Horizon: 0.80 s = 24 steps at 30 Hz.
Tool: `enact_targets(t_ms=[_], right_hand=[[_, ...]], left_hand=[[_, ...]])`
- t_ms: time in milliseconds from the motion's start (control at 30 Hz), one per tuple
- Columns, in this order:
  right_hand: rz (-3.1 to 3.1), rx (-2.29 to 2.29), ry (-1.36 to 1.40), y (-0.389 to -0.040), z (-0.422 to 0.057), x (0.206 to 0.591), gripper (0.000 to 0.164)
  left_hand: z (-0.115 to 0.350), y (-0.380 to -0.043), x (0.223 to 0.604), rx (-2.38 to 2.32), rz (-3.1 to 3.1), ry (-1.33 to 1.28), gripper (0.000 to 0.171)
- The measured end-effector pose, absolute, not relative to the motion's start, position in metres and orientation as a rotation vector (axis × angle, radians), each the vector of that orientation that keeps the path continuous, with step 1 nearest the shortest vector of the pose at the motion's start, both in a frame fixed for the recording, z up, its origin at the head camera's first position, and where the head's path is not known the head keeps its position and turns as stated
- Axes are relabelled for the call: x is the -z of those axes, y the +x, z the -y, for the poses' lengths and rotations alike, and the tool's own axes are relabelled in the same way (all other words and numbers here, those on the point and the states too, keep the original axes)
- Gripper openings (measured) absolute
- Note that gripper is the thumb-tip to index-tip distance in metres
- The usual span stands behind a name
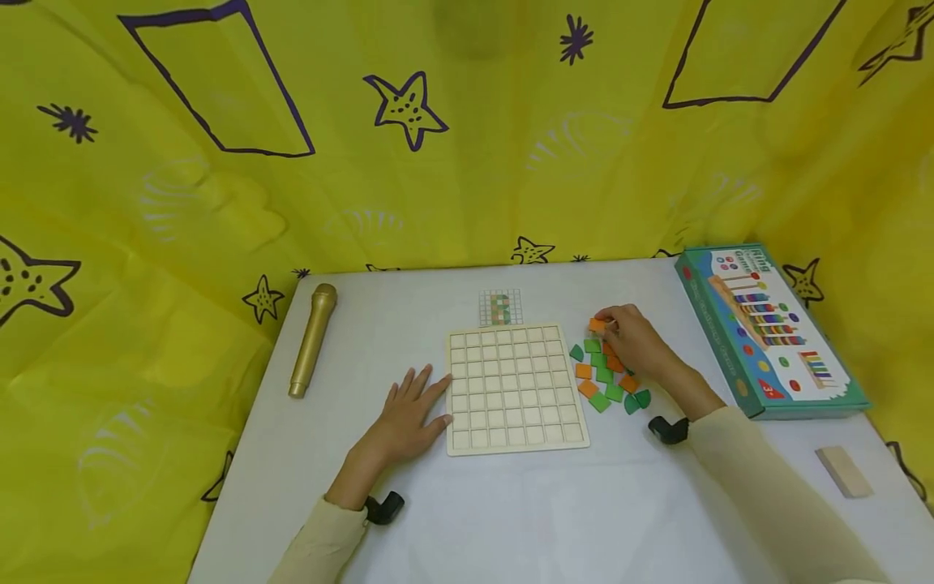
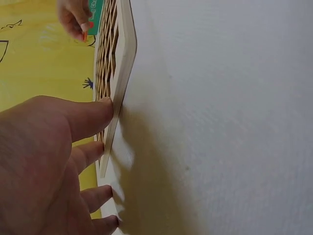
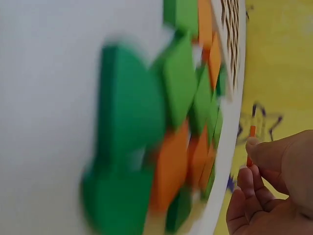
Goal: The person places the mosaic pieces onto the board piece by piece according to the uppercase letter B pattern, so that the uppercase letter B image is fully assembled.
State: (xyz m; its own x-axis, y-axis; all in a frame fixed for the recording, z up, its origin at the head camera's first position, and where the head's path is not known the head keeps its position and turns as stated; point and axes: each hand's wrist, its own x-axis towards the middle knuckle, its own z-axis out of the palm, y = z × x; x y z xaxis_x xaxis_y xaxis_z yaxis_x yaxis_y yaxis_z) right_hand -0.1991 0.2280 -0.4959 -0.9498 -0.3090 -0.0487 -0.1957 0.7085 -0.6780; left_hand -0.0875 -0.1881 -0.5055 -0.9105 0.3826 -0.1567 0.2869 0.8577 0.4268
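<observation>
A pale wooden board with a grid of square recesses (image 1: 515, 397) lies mid-table, no tiles in it. My left hand (image 1: 405, 422) is spread at its left side; in the left wrist view the thumb and a finger of that hand (image 2: 39, 156) touch the board's edge (image 2: 128, 54). Right of the board, my right hand (image 1: 642, 345) pinches a small orange square tile (image 1: 597, 325) between thumb and fingertips, above a loose cluster of tiles. Light green squares (image 1: 604, 375), orange squares (image 1: 584, 371) and dark green rounded pieces (image 3: 132, 103) make up that cluster.
A small card with a coloured grid pattern (image 1: 500, 307) lies behind the board. A gold microphone (image 1: 313, 341) is at the left, a boxed ring game (image 1: 773, 332) at the right. Near the right edge lies a wooden block (image 1: 844, 471). Yellow printed cloth (image 1: 467, 186) hangs behind.
</observation>
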Motion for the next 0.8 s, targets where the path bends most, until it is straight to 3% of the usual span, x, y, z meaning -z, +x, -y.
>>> enact_targets(t_ms=[433, 800], right_hand=[[-2.624, 0.972, -0.743, -0.201, -0.104, 0.496, 0.027], [-2.736, 0.736, -0.888, -0.202, -0.070, 0.502, 0.025]], left_hand=[[0.187, -0.088, 0.503, -0.582, -2.806, 0.490, 0.063], [0.187, -0.088, 0.506, -0.558, -2.808, 0.489, 0.062]])
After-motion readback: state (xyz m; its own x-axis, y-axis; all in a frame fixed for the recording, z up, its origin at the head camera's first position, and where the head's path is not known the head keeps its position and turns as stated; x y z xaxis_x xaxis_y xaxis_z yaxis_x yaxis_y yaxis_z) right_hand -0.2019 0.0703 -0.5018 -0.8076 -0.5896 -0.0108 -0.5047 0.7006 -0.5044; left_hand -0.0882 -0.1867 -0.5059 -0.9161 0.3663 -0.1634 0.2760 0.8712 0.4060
